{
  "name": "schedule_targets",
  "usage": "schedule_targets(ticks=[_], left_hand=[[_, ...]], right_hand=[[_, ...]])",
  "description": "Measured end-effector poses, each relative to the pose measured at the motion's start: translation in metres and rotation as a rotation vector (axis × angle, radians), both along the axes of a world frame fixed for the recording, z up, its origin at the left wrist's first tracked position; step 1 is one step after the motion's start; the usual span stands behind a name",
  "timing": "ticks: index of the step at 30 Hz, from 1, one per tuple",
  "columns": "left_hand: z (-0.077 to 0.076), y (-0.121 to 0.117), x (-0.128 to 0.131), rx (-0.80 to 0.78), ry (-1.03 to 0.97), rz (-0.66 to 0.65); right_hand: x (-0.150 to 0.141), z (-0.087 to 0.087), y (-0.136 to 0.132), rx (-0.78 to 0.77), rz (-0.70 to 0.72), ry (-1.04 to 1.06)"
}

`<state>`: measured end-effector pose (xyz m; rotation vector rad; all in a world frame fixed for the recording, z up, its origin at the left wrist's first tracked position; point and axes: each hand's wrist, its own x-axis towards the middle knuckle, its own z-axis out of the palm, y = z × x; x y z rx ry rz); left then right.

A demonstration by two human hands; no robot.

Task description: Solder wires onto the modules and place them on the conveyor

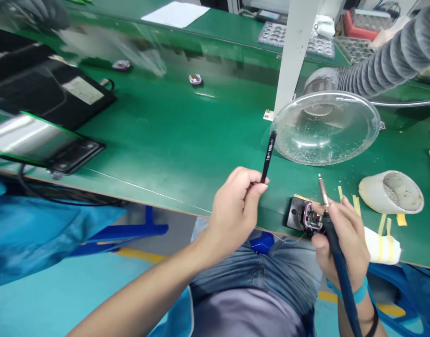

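Note:
Black tweezers (268, 158) with white lettering are pinched in my left hand (237, 201), their lettered end pointing up and away; the other end is hidden in the fingers. My right hand (351, 238) is closed around the dark blue handle of a soldering iron (336, 248), whose metal tip points up over the bench. Just left of that hand, a small purple-rimmed device with exposed circuitry (312, 218) sits at a black block fixture (296, 213). Right-hand fingers overlap the device's edge; whether they touch it I cannot tell.
A clear round hood (325, 150) on a grey duct hose (390, 56) hangs over the green bench (158, 135). Right of it lies a whitish cup (372, 192), near yellow tape strips and a white roll (383, 248). Black equipment (32, 89) occupies the left; a similar device (195, 80) lies farther back.

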<state>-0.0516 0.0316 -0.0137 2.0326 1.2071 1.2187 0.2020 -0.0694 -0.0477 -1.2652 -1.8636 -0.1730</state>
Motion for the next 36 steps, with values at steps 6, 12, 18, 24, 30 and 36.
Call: schedule_targets(ticks=[6, 12, 18, 24, 30, 36], left_hand=[[-0.002, -0.022, 0.045, -0.127, -0.311, -0.114], [-0.011, -0.027, 0.059, -0.204, -0.339, -0.111], [-0.01, -0.028, 0.06, -0.238, -0.339, -0.077], [-0.011, -0.027, 0.061, -0.202, -0.304, -0.081], [-0.014, -0.026, 0.06, -0.187, -0.295, -0.085], [-0.013, -0.026, 0.059, -0.199, -0.302, -0.097]], right_hand=[[0.001, -0.011, -0.008, 0.02, -0.122, 0.179], [0.0, -0.01, -0.011, 0.054, -0.145, 0.252], [-0.001, -0.008, -0.011, 0.023, -0.159, 0.24], [-0.003, -0.006, -0.009, 0.047, -0.16, 0.243], [-0.004, -0.005, -0.009, 0.035, -0.131, 0.241], [-0.004, -0.002, -0.008, 0.036, -0.128, 0.228]])
